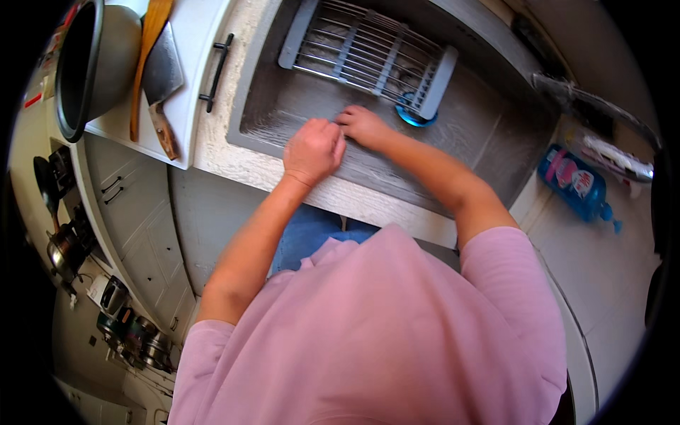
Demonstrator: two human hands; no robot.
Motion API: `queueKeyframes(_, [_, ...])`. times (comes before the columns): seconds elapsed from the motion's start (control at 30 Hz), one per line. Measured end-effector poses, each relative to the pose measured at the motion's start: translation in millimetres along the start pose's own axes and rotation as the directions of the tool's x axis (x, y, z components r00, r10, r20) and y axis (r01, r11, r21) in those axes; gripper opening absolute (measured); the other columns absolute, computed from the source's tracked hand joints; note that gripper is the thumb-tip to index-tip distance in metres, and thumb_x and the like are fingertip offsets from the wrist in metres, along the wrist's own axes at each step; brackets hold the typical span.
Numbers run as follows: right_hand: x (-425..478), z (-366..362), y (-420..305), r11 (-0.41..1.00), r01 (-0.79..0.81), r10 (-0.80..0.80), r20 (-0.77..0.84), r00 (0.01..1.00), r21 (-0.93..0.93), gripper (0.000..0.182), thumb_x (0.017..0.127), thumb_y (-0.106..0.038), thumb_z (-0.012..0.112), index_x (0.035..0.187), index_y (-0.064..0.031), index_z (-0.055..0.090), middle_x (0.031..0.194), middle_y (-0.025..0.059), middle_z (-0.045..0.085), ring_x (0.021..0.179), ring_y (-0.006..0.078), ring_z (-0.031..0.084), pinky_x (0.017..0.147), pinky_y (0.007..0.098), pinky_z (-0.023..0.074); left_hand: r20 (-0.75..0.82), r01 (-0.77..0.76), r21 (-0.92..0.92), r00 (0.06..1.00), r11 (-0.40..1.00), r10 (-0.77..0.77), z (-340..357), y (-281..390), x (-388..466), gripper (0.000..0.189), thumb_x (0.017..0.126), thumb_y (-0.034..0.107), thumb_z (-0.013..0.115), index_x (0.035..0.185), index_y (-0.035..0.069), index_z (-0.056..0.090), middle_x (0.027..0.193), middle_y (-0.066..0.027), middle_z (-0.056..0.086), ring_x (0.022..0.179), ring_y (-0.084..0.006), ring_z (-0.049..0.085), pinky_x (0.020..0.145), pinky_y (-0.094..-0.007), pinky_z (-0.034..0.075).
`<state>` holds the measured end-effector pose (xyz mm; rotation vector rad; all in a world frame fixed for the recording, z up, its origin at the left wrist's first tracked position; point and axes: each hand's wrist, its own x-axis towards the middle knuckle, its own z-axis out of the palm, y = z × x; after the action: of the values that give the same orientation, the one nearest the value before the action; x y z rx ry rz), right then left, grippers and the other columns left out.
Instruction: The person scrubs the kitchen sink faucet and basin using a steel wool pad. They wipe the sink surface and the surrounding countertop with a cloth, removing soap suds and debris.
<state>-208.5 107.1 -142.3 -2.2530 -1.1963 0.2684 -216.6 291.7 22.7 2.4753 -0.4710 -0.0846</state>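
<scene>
My left hand is curled over the near left part of a grey sink. Close beside it, my right hand bends its fingers towards the left one, and the fingertips nearly meet. Whether anything small lies between the fingers is hidden. Beyond both hands, a metal wire drying rack with grey plastic ends rests in the sink. A shiny blue round object shows partly beneath the rack's near right corner. The sink floor looks wet.
Left of the sink, a white panel with a black handle carries a cleaver, a wooden spatula and a dark pot. A blue detergent bottle lies right. Pans sit far left.
</scene>
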Motion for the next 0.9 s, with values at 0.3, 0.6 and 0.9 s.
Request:
queueKeyframes(0.3, [-50.9, -34.2, -22.1, 0.904, -0.423, 0.424, 0.239, 0.874, -0.058, 0.016, 0.084, -0.014, 0.057, 0.094, -0.0150, 0.070, 0.103, 0.0059, 0.062, 0.100, 0.0284, 0.060, 0.078, 0.0411, 0.0544, 0.027, -0.015, 0.000, 1.000, 1.000, 0.015, -1.5, 6.4, 1.9, 0.014, 0.081, 0.012, 0.066, 0.072, 0.007, 0.057, 0.073, -0.0102, 0.055, 0.073, -0.0313, 0.058, 0.063, -0.0428, 0.049])
queueKeyframes(0.6, [-152.6, -36.3, -11.9, 0.759, -0.630, 0.576, 0.282, 0.768, 0.166, 0.033, 0.073, -0.004, 0.071, 0.104, -0.0137, 0.071, 0.108, 0.0079, 0.063, 0.104, 0.0311, 0.060, 0.089, 0.0412, 0.0507, 0.179, 0.010, 0.102, 0.983, 0.995, -0.028, -2.8, 5.5, 1.4, 0.015, 0.084, 0.022, 0.062, 0.076, 0.009, 0.063, 0.079, -0.0082, 0.061, 0.078, -0.0295, 0.062, 0.066, -0.0436, 0.052])
queueKeyframes(0.9, [-266.7, -39.9, 12.1, 0.525, -0.851, 0.726, 0.511, 0.460, 0.019, 0.030, 0.073, -0.005, 0.066, 0.103, -0.0100, 0.070, 0.102, 0.0157, 0.066, 0.101, 0.0352, 0.062, 0.089, 0.0415, 0.0505, 0.103, 0.036, 0.096, 0.994, 0.995, -0.046, -0.7, 6.6, -1.4, 0.017, 0.084, 0.021, 0.063, 0.073, 0.009, 0.062, 0.075, -0.0080, 0.060, 0.075, -0.0304, 0.061, 0.064, -0.0434, 0.050])
